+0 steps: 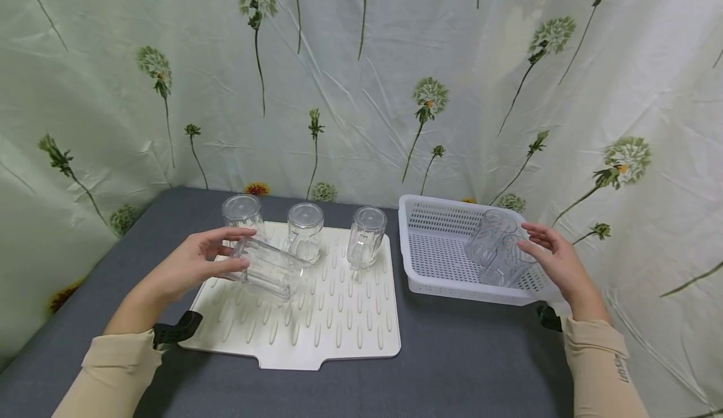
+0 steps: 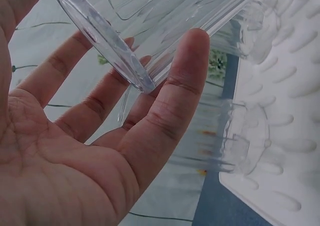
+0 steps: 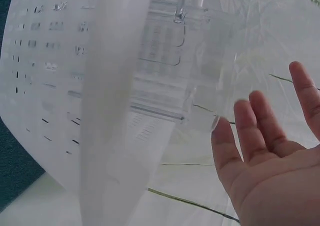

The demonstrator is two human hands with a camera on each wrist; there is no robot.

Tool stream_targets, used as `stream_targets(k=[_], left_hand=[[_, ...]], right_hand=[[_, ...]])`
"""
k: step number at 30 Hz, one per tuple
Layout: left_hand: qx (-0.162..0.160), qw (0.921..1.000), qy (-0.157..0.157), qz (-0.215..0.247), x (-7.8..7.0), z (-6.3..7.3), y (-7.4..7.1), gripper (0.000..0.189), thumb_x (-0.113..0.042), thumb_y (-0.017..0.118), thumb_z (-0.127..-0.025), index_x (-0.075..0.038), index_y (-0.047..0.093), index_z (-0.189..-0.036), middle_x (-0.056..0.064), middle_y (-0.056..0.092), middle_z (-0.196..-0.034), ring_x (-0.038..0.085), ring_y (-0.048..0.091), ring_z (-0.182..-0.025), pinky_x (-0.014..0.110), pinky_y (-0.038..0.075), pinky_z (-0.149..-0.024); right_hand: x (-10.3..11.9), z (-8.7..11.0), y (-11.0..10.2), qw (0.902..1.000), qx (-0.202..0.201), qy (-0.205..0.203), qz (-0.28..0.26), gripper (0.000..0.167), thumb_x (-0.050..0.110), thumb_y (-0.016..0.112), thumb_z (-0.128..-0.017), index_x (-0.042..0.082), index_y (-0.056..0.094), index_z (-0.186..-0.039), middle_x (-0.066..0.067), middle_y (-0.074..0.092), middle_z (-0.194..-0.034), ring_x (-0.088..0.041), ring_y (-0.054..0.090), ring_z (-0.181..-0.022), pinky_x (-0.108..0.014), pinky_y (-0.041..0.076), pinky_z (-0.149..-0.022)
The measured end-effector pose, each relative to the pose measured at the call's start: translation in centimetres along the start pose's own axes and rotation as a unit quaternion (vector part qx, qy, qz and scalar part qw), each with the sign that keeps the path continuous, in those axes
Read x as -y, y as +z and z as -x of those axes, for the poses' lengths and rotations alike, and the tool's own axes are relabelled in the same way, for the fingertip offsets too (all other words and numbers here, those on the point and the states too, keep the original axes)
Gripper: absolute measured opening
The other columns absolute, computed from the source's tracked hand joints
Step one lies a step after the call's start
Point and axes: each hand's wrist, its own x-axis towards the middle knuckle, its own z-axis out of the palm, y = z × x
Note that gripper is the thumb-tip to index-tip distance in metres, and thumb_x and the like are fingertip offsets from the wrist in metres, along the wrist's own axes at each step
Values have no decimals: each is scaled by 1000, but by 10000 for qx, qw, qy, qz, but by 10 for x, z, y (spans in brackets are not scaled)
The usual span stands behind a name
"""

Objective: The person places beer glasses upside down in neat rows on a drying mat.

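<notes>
My left hand (image 1: 194, 260) holds a clear glass mug (image 1: 270, 268) by its base end, tilted on its side over a white ridged drying board (image 1: 339, 308). In the left wrist view, thumb and fingers span the round base of this mug (image 2: 107, 40). Three more mugs stand upside down along the back of the board: a left one (image 1: 243, 209), a middle one (image 1: 305, 220) and a right one (image 1: 368, 233). My right hand (image 1: 558, 264), fingers spread and loosely bent, is beside two glass mugs, a rear one (image 1: 487, 236) and a front one (image 1: 503, 264), leaning in a white basket.
The perforated white plastic basket (image 1: 435, 289) stands right of the board on a dark grey tabletop (image 1: 452, 361). A pale curtain (image 1: 350, 91) printed with dandelions hangs behind and along both sides of the table.
</notes>
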Motion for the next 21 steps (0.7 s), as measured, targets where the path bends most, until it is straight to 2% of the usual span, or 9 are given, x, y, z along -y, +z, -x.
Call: stream_targets(k=[2,4,12,15,19,21], left_hand=[[3,10000,-2,5,1,1,-2,61,-24,80,-99,-15,57,-155,13,48,-164,12,61,-117,37,65,-82],[2,10000,-9,16,2,1,-3,61,-23,80,-99,-15,57,-155,12,47,-163,10,62,-116,37,65,-82],[17,9999,-81,-127,3,6,-10,62,-27,81,-99,-17,57,-155,12,44,-165,7,61,-115,36,64,-83],[6,9996,-131,-242,4,8,-14,63,-29,81,-99,-19,57,-156,12,45,-165,18,58,-126,36,62,-85],[39,9995,-136,-288,6,10,-18,63,-29,80,-99,-20,56,-157,15,42,-167,42,50,-140,40,60,-90],[40,9995,-153,-291,7,12,-20,63,-29,80,-99,-20,56,-157,16,40,-169,48,47,-143,42,59,-92]], right_hand=[[-1,-1,0,10000,-39,22,-67,68,35,58,-112,-2,34,-163,-35,34,-165,-53,33,-149,-75,38,-111],[-3,-1,0,9999,-46,70,-117,69,35,58,-111,-2,33,-164,-36,30,-166,-56,28,-151,-80,33,-114],[-7,0,-2,9988,85,459,-148,83,41,59,-110,-3,20,-168,-41,17,-170,-64,17,-155,-84,25,-118],[-9,0,-2,9978,213,622,-107,86,42,58,-110,-4,14,-169,-42,13,-170,-65,16,-156,-81,24,-120],[-13,-1,-2,9960,369,816,-5,89,42,57,-111,-4,9,-169,-44,11,-170,-65,17,-155,-79,24,-123],[-14,-2,-2,9954,417,868,26,89,42,56,-111,-5,8,-169,-44,12,-169,-65,19,-155,-78,25,-123]])
